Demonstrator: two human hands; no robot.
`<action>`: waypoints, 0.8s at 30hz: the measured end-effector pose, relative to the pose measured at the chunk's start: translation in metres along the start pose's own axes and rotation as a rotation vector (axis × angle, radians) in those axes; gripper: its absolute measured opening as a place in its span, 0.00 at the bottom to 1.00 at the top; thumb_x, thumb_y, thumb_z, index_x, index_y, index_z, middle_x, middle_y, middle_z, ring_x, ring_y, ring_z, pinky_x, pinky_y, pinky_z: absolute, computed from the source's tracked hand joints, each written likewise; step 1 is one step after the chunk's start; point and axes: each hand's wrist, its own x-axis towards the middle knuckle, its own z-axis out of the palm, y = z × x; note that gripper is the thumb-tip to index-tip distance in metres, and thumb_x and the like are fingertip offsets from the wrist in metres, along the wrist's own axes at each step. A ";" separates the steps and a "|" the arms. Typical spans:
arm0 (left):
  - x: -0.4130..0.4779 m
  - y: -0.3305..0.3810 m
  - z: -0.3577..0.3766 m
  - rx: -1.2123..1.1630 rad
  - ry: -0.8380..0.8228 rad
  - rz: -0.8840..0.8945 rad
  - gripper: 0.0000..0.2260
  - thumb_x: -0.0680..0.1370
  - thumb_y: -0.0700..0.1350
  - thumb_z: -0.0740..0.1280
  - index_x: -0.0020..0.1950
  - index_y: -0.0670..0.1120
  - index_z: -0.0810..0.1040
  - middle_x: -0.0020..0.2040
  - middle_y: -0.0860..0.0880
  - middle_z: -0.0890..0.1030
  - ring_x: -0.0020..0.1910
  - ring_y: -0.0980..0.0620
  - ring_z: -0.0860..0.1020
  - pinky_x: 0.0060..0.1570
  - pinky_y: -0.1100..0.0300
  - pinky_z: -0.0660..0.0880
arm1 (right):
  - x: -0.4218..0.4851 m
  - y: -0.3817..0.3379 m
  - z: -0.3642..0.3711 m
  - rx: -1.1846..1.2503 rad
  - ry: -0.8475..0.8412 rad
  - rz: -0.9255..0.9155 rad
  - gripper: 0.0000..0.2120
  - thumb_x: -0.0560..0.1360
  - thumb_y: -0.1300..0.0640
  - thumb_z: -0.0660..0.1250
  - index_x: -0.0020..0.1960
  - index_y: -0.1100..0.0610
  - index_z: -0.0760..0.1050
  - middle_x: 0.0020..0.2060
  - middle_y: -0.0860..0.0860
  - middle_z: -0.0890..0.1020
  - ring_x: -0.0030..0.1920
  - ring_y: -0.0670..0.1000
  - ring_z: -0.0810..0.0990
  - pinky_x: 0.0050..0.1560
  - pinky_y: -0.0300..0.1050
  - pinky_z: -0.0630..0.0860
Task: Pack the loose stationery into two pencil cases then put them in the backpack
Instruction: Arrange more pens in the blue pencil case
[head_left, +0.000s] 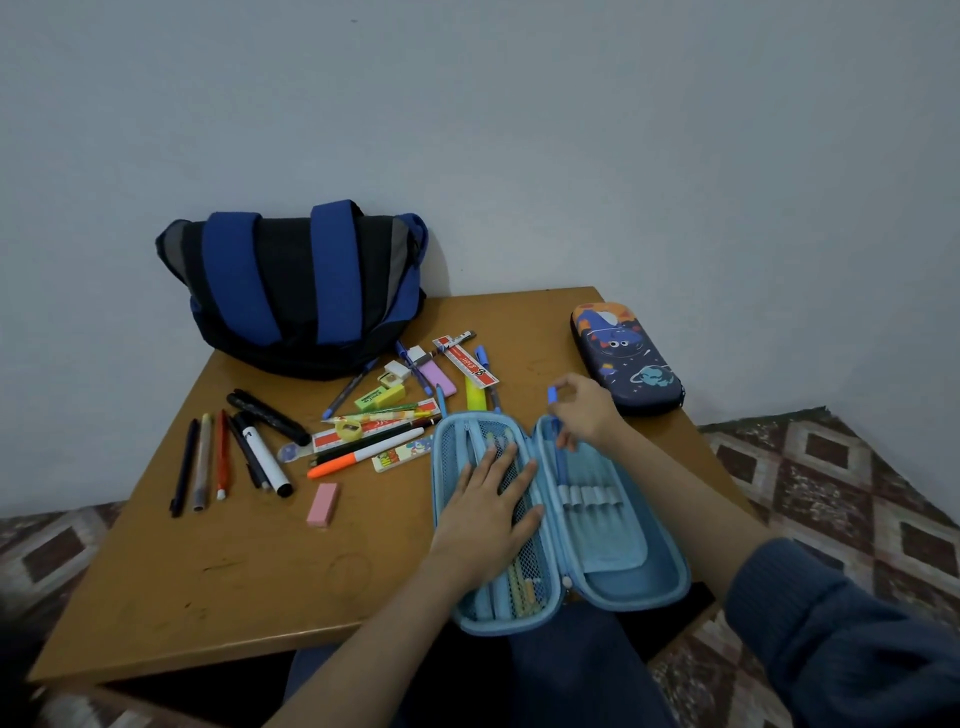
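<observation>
My right hand (584, 410) pinches pen (560, 462) at its far end; shaft lies along case (649, 587), tip toward loops (587, 496); left hand (488, 509) flat, pressing mesh (493, 431).

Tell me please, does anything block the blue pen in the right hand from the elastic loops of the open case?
Nothing visible does. The right hand pinches the blue pen, its lower end at the elastic loops; the left hand lies flat on the mesh half, aside.
</observation>
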 end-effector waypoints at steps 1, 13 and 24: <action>0.000 0.000 0.000 0.001 0.002 0.002 0.26 0.81 0.59 0.47 0.77 0.56 0.44 0.77 0.53 0.40 0.75 0.54 0.36 0.73 0.54 0.36 | -0.002 0.001 0.002 -0.013 -0.020 0.011 0.10 0.77 0.65 0.59 0.58 0.62 0.71 0.30 0.57 0.77 0.16 0.46 0.73 0.17 0.36 0.68; -0.001 0.001 0.000 0.006 0.016 0.005 0.25 0.81 0.58 0.47 0.77 0.55 0.44 0.77 0.53 0.40 0.75 0.54 0.36 0.72 0.56 0.35 | -0.015 0.011 0.002 -0.161 -0.069 -0.004 0.08 0.75 0.67 0.65 0.53 0.66 0.75 0.28 0.56 0.76 0.15 0.42 0.72 0.20 0.34 0.72; 0.005 -0.004 -0.018 0.083 0.043 -0.010 0.28 0.79 0.63 0.46 0.77 0.54 0.51 0.78 0.51 0.48 0.76 0.52 0.42 0.68 0.54 0.28 | -0.006 0.002 -0.005 -0.327 0.046 -0.145 0.10 0.73 0.58 0.69 0.51 0.62 0.81 0.49 0.58 0.83 0.44 0.53 0.82 0.45 0.41 0.78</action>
